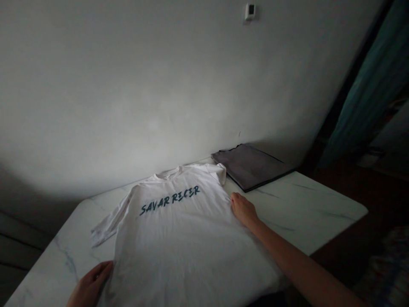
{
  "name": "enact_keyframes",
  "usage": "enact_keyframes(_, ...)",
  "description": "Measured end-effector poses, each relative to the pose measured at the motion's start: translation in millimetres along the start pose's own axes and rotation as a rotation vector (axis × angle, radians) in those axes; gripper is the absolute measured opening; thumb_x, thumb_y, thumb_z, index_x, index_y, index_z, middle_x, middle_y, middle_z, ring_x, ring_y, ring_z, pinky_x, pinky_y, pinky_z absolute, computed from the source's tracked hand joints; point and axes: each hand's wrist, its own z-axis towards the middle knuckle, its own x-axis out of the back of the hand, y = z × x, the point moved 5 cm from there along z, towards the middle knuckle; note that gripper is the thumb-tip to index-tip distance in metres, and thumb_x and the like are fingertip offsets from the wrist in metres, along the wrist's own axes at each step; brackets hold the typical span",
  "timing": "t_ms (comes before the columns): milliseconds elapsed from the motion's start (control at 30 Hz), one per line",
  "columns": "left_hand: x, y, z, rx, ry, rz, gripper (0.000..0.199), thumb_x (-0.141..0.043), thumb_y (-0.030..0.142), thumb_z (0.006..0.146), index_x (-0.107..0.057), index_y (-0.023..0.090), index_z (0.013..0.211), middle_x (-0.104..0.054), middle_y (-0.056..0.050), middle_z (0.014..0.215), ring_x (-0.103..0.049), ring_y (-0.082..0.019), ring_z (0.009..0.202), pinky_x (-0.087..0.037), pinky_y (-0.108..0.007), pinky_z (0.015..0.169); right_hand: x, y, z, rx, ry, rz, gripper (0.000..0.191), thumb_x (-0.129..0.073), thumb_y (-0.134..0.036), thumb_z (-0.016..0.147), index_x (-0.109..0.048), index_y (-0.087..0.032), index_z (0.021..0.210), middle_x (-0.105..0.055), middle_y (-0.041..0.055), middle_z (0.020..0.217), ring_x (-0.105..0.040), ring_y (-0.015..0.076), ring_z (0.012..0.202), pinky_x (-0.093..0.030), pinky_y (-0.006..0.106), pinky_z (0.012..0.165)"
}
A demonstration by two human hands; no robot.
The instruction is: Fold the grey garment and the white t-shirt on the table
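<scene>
A white T-shirt (179,230) with dark blue lettering across its chest lies spread out, front up, its collar toward the wall. My left hand (92,283) is closed on the shirt's left side edge, low in the view. On the opposite side my right hand (243,208) pinches the edge a little below the sleeve. The shirt's left sleeve stretches out flat and slanted, while the one at the right looks folded or bunched next to a grey cloth. The bottom hem runs out of the picture.
The shirt rests on a white marble-patterned table (322,204) against a pale wall (143,85). A folded grey cloth (252,164) with dark edges lies at the back right. A teal curtain (367,85) hangs beyond, and a small white device (250,12) is on the wall.
</scene>
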Motion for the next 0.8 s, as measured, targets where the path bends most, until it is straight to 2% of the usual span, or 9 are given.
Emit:
enact_keyframes(100,-1.8,0.5,-8.7,0.003,0.023,0.005,0.044,-0.064,0.065,0.054,-0.072,0.026,0.072,-0.077,-0.002,0.084,-0.069,-0.032,0.090,-0.056,-0.036,0.076,-0.6,0.4,0.2,0.017,0.018,0.001,0.014,-0.041,-0.016,0.096,-0.055,-0.018,0.095,-0.064,0.0069,0.096,-0.060,0.0178,0.089,-0.036,0.026,0.069)
enact_keyframes(233,-9.0,9.7,-25.5,-0.024,0.073,0.038,0.050,-0.057,0.067,0.061,-0.070,0.022,0.078,-0.074,-0.003,0.076,-0.067,-0.027,0.076,-0.052,-0.034,0.069,-3.7,3.0,-0.3,0.038,0.028,-0.005,0.015,-0.040,-0.015,0.095,-0.054,-0.017,0.091,-0.064,0.0069,0.091,-0.060,0.0175,0.083,-0.034,0.026,0.065)
enact_keyframes(400,-16.1,14.5,-32.6,-0.051,0.179,0.100,0.044,-0.055,0.063,0.062,-0.063,0.021,0.068,-0.061,0.001,0.058,-0.057,-0.019,0.059,-0.044,-0.028,0.057,-19.4,11.9,2.3,0.108,0.078,0.028,0.014,-0.042,-0.017,0.093,-0.053,-0.017,0.085,-0.062,0.0067,0.083,-0.059,0.0189,0.074,-0.034,0.029,0.062)
enact_keyframes(533,-14.3,16.3,-31.3,-0.116,0.271,-0.017,0.042,-0.053,0.064,0.063,-0.054,0.022,0.067,-0.057,0.003,0.057,-0.055,-0.015,0.056,-0.044,-0.026,0.055,-30.1,16.2,6.5,0.140,0.112,0.068,0.016,-0.040,-0.020,0.093,-0.053,-0.019,0.082,-0.061,0.0065,0.080,-0.059,0.0200,0.073,-0.035,0.029,0.062)
enact_keyframes(633,-7.2,15.6,-33.1,-0.157,0.362,-0.116,0.044,-0.052,0.068,0.063,-0.047,0.024,0.071,-0.056,0.005,0.055,-0.054,-0.015,0.054,-0.045,-0.027,0.054,-23.8,13.3,5.5,0.102,0.066,0.049,0.016,-0.039,-0.017,0.093,-0.054,-0.017,0.086,-0.063,0.0087,0.086,-0.060,0.0204,0.078,-0.036,0.029,0.064)
enact_keyframes(733,-9.1,9.2,-30.4,-0.139,0.320,-0.143,0.050,-0.057,0.073,0.059,-0.050,0.025,0.073,-0.060,0.005,0.058,-0.059,-0.019,0.059,-0.049,-0.029,0.054,-7.9,6.5,0.9,0.003,-0.023,0.036,0.018,-0.038,-0.013,0.094,-0.056,-0.015,0.093,-0.065,0.0110,0.096,-0.061,0.0205,0.087,-0.038,0.029,0.069)
enact_keyframes(767,-11.9,7.2,-27.3,-0.130,0.304,-0.124,0.049,-0.058,0.073,0.061,-0.051,0.025,0.073,-0.062,0.005,0.061,-0.062,-0.021,0.063,-0.051,-0.031,0.056,-3.2,3.2,0.3,-0.016,-0.043,0.040,0.019,-0.038,-0.012,0.095,-0.057,-0.015,0.096,-0.066,0.0111,0.099,-0.061,0.0204,0.091,-0.039,0.028,0.071)
enact_keyframes(800,-13.3,4.9,-24.0,-0.094,0.347,-0.063,0.046,-0.056,0.071,0.069,-0.054,0.025,0.073,-0.063,0.004,0.063,-0.063,-0.021,0.066,-0.053,-0.033,0.058,-0.1,0.8,0.6,-0.040,-0.066,0.044,0.020,-0.037,-0.012,0.095,-0.057,-0.014,0.098,-0.066,0.0109,0.101,-0.061,0.0201,0.094,-0.039,0.028,0.073)
